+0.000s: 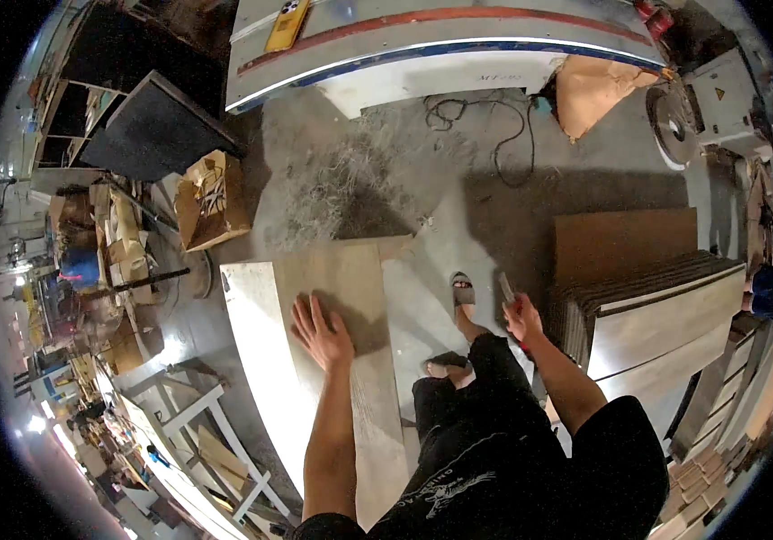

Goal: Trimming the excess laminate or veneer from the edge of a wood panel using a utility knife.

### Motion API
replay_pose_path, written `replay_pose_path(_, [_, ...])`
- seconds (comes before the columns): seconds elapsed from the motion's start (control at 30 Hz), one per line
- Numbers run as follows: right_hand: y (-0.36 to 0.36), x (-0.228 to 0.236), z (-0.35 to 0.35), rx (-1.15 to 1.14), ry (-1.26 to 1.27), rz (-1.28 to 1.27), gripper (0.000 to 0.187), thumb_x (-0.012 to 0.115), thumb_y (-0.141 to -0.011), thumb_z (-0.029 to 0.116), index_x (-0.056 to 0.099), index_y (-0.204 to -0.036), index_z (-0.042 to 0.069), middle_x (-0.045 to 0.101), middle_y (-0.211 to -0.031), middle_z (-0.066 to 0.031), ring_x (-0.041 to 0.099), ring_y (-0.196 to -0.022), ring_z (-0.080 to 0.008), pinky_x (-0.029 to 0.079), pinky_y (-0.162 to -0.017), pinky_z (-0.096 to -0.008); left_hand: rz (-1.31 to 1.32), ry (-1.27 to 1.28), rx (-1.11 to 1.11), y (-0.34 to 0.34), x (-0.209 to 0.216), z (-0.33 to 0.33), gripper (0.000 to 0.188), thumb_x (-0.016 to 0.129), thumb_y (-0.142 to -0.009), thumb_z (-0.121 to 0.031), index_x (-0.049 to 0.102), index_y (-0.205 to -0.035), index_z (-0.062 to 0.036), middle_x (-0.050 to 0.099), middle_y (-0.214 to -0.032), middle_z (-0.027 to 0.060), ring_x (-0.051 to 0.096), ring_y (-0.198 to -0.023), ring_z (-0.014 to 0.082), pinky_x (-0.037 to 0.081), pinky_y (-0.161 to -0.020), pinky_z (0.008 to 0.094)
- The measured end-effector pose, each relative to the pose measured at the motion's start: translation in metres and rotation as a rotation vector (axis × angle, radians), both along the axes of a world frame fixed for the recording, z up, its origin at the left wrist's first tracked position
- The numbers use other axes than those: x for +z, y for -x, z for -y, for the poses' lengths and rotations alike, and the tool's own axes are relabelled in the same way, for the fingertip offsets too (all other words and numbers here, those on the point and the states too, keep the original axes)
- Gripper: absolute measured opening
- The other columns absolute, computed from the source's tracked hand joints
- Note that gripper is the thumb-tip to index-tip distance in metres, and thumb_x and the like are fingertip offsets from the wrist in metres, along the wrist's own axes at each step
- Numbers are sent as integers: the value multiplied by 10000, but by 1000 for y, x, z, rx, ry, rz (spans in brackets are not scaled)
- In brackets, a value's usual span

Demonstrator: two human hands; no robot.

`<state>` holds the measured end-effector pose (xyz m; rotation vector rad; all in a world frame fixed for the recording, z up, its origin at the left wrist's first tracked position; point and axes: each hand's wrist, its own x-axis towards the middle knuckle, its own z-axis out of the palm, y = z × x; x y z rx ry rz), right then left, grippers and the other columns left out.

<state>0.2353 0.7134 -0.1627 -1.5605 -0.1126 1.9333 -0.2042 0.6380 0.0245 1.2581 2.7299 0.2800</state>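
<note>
My left hand (322, 335) lies flat with its fingers spread on a pale wood-grain panel (364, 396). A bright white strip (265, 315) runs along the panel's left side; I cannot tell whether it is a second board. To the right, clear of the panel, my right hand (521, 318) is closed round a slim flat-bladed hand tool (505, 286). Its pale blade points away from me, and a bit of red shows below the fingers. The fist hides most of the handle, so its exact kind is unclear.
A stack of boards (665, 310) stands at right. Ahead is a long machine bed (440, 31) with a yellow object (287, 24) on it. Shavings (341, 184) and a black cable (508, 180) lie on the floor. An open cardboard box (213, 202) and white frame (224, 423) are left.
</note>
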Motion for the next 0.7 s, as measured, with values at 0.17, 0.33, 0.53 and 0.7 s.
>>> replay_pose_path(0.17, [141,90,-62,863,-950,601,209,590,-1041,229,628,-1141,50,613,-794,-72,615,-705,-227,516,-652,-347,-50,11,136,-3,-4,31,639,531,-995,-340,384,-1591,-162,280,-1676,143,180,-1574,341,56,-1260,607])
replay_pose_path(0.33, [233,139,-87,1021,-1534,643,62,656,-946,159,656,-981,107,659,-797,-67,650,-716,-278,485,-739,-387,-36,-2,119,6,-14,41,635,481,-992,-391,414,-1575,-149,293,-1672,145,191,-1570,355,59,-1259,606])
replay_pose_path(0.53, [291,132,-155,1042,-1561,1179,218,689,-919,269,647,-758,129,639,-703,-53,623,-639,-283,454,-768,-461,-27,-46,108,5,-9,38,639,507,-971,-366,431,-1566,-146,319,-1660,156,211,-1564,368,73,-1250,618])
replay_pose_path(0.7, [285,136,-178,1071,-1602,960,189,694,-891,214,618,-746,119,646,-688,-29,620,-631,-258,437,-802,-478,-32,-47,144,8,-16,41,623,532,-947,-303,464,-1546,-146,327,-1657,153,216,-1564,365,76,-1251,622])
